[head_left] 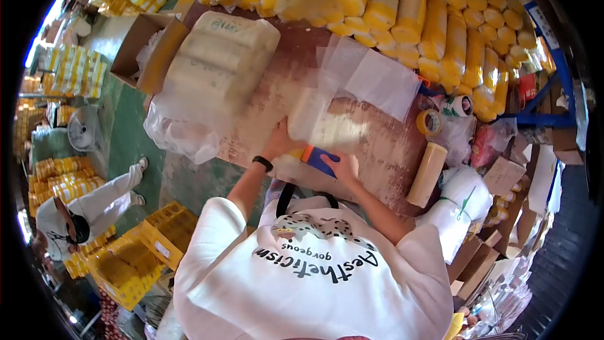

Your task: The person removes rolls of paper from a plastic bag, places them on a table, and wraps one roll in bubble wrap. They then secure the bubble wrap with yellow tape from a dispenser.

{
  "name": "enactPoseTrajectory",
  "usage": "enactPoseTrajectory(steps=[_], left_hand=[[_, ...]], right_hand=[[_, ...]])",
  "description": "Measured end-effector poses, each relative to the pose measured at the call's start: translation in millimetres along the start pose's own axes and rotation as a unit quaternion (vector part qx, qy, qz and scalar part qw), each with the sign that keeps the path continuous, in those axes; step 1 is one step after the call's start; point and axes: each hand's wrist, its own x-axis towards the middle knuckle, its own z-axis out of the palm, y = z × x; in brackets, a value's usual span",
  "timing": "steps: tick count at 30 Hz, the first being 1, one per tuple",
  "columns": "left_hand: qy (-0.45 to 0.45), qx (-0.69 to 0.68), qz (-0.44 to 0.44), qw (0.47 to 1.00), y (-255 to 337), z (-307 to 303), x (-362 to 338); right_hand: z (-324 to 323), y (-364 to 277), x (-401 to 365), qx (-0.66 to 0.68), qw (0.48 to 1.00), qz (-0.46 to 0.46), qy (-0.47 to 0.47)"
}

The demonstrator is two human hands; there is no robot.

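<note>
A blue tape dispenser (321, 161) with an orange end is gripped in my right hand (343, 168), close to the table's near edge. Its orange side faces my left hand (279, 143), which has a black band at the wrist. The fingers of that hand hold the lower left edge of a pale package (304, 115) in clear plastic. Blur softens the package's outline. Beyond it lie clear plastic bags (384, 82), flat on the worn reddish-brown table (251, 132).
Large plastic-wrapped bundles (217, 56) stand at the left beside an open cardboard box (148, 50). Yellow-wrapped rolls (377, 6) are stacked at the back. A tape roll (430, 122) and a tan roll (427, 174) lie at the right. Another person (88, 214) is at far left.
</note>
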Motion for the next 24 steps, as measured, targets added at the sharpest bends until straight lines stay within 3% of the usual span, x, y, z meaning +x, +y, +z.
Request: enactPoseTrajectory(steps=[4,8,11,14,17,20,23,24], left_hand=[[-0.070,0.187,0.044,0.979,4,-54,15],[-0.019,0.243,0.042,0.969,-10,-48,2],[-0.053,0.223,0.059,0.972,-2,-59,9],[-0.133,0.190,0.062,0.971,9,-69,13],[-0.180,0.061,0.145,0.971,-18,-47,7],[-0.306,-0.053,0.136,0.941,4,-50,-2],[-0.154,0.152,0.216,0.952,7,-68,8],[-0.162,0.069,0.206,0.963,0,-76,22]], right_hand=[[33,-36,-16,0.059,0.997,-0.003,0.045],[63,-61,-21,0.081,0.991,-0.023,0.106],[72,-56,-33,0.116,0.990,0.035,0.071],[82,-52,-53,0.161,0.982,0.024,0.098],[61,-55,-98,0.139,0.981,0.053,0.128],[61,-49,-124,0.104,0.984,0.078,0.124],[72,-68,-108,0.118,0.979,0.098,0.131],[75,-79,-93,0.134,0.976,0.077,0.150]])
